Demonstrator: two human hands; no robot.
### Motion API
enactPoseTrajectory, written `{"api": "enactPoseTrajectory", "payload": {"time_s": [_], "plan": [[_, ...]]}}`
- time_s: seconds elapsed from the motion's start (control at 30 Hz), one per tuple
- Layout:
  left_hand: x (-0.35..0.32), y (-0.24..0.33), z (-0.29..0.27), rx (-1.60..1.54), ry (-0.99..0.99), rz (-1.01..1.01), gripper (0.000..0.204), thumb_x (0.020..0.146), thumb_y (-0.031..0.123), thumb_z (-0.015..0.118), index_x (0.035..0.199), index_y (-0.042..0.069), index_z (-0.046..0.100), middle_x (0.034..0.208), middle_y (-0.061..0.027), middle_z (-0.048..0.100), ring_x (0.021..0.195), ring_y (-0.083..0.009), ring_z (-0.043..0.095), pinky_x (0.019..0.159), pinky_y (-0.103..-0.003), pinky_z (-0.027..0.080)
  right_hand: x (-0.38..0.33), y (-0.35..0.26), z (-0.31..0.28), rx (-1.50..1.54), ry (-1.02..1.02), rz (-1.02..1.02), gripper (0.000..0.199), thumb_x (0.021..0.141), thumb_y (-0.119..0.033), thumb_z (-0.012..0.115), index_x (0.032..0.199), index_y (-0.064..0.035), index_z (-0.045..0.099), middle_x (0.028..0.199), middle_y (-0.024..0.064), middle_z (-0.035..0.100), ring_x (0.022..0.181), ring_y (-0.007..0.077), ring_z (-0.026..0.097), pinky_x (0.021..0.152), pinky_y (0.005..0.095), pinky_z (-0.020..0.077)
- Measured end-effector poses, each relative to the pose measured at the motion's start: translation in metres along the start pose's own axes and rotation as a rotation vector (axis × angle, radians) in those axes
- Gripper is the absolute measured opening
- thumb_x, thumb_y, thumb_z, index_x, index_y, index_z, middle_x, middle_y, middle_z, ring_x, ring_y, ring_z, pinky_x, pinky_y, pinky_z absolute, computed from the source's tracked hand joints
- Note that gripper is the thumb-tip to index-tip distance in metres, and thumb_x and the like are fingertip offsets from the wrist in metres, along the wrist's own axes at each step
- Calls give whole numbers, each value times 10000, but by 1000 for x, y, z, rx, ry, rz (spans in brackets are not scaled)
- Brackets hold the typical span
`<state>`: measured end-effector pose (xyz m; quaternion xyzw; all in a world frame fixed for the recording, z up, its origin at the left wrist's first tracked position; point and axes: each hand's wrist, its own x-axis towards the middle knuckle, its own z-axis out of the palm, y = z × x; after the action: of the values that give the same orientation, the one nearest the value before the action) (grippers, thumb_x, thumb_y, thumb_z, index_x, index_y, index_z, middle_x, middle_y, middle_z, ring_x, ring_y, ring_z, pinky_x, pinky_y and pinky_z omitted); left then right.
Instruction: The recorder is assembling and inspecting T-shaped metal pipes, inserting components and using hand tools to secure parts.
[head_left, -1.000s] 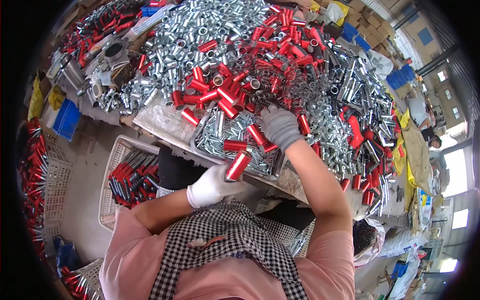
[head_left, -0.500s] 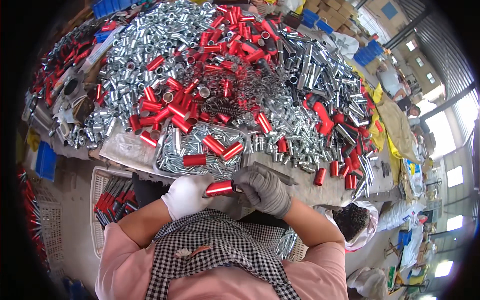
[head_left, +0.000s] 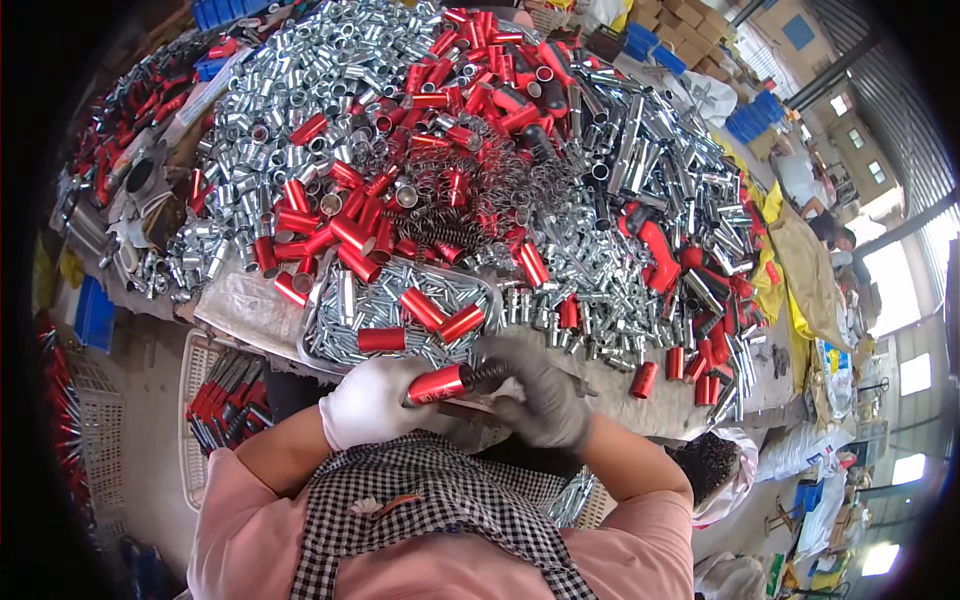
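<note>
My left hand (head_left: 372, 404), in a white glove, is closed around a shiny red metal tube (head_left: 436, 385) held roughly level in front of my apron. From the tube's right end sticks out a dark coil spring (head_left: 486, 374). The fingers of my right hand (head_left: 541, 394), in a grey glove, are bent around the spring's outer end, slightly blurred. Just beyond my hands stands a clear plastic tray (head_left: 309, 345) of small silvery pins (head_left: 385, 300), with several more red tubes (head_left: 381, 340) lying on top.
Heaped on the table (head_left: 240, 305) are silvery collars (head_left: 290, 95), loose coil springs (head_left: 440, 225), chrome tubes (head_left: 640, 150) and red-and-black handles (head_left: 655, 250). A white crate (head_left: 190, 400) of red-and-black parts stands at lower left. Off to the right, a person (head_left: 828, 228) is beside yellow sacking.
My right hand has drawn back to the right from the tube's end and its fingers have loosened. The spring now shows between tube and hand. The red tube tilts slightly more.
</note>
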<state>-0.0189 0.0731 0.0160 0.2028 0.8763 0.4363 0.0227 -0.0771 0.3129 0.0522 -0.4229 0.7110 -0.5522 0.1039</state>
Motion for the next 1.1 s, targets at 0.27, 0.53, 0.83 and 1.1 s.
{"api": "enactPoseTrajectory", "payload": {"time_s": [0.27,0.53,0.83,1.1], "plan": [[6,-7,-8,-59,114,-34,240,729,137,718,931,31,643,752,-149,620,668,-332,627,623,-380,500,58,122,-220,-858,613,965,906,855,-600,565,1429,48,296,1305,269,563,1170,374,588,973,431,446],[23,1,0,-142,122,77,209,735,137,720,888,38,619,705,-171,585,671,-371,616,606,-412,486,82,264,-342,-806,943,1346,674,866,-320,522,1372,91,349,1305,285,548,1227,361,559,1027,417,433],[3,-3,4,-56,196,93,180,737,139,718,856,54,615,706,-152,590,668,-361,611,595,-404,477,6,200,-261,270,896,287,409,789,-163,672,1186,-79,630,1018,59,631,719,204,565,712,358,528],[-10,-11,1,187,119,188,276,732,256,716,899,62,611,773,-139,639,735,-353,651,651,-442,522,-51,27,-97,778,783,311,550,814,-331,714,1223,-17,523,919,55,597,797,197,561,746,379,477]]}}
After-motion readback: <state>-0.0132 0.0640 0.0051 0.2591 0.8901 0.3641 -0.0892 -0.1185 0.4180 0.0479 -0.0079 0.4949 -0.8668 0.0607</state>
